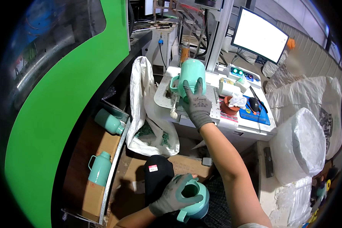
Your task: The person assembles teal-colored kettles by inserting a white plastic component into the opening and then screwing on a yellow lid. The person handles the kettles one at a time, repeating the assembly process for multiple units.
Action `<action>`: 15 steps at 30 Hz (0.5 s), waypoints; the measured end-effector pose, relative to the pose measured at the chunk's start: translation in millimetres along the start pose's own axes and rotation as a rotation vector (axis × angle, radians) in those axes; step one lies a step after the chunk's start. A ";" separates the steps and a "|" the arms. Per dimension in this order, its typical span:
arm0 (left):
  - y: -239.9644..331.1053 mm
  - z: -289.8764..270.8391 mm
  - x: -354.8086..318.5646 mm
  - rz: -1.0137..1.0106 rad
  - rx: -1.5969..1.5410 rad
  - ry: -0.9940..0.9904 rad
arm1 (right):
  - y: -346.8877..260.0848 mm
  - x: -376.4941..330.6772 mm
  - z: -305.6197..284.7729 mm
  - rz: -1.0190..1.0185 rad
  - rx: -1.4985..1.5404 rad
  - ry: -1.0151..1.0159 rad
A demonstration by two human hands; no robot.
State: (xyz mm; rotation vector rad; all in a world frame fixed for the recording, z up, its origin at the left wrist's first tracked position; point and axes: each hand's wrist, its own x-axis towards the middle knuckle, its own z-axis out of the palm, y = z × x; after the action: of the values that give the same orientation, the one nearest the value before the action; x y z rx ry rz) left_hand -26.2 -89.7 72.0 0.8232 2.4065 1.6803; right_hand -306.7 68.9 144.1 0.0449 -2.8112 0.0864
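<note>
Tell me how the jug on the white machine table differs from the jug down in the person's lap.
The table jug stands on the machine table, gripped on its side by the right hand. The lap jug sits low, its open mouth showing, with the left hand over its rim. Both are mint green with handles.

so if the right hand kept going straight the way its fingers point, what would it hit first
The right hand already rests on the green jug on the white machine table, so it meets that jug first.

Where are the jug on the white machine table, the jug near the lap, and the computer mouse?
jug on the table (pixel 192 72), head view, upper body.
jug near the lap (pixel 199 197), head view, rim.
computer mouse (pixel 254 104), head view, top.
</note>
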 end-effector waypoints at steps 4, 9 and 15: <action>-5.4 -2.1 2.8 0.065 -0.015 0.010 | 4.4 4.0 2.4 0.021 -0.015 0.069; -6.6 -0.8 4.0 0.045 -0.045 -0.020 | 32.8 -1.6 46.0 -0.099 0.073 0.070; -18.4 33.0 8.4 -0.098 -0.292 0.074 | 81.1 -168.8 3.2 -0.294 0.461 0.463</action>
State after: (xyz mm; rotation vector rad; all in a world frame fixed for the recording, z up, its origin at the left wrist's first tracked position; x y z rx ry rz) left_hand -28.0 -62.4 44.6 0.5990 2.1305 1.9885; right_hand -151.4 153.1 82.0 0.4774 -2.2424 0.5904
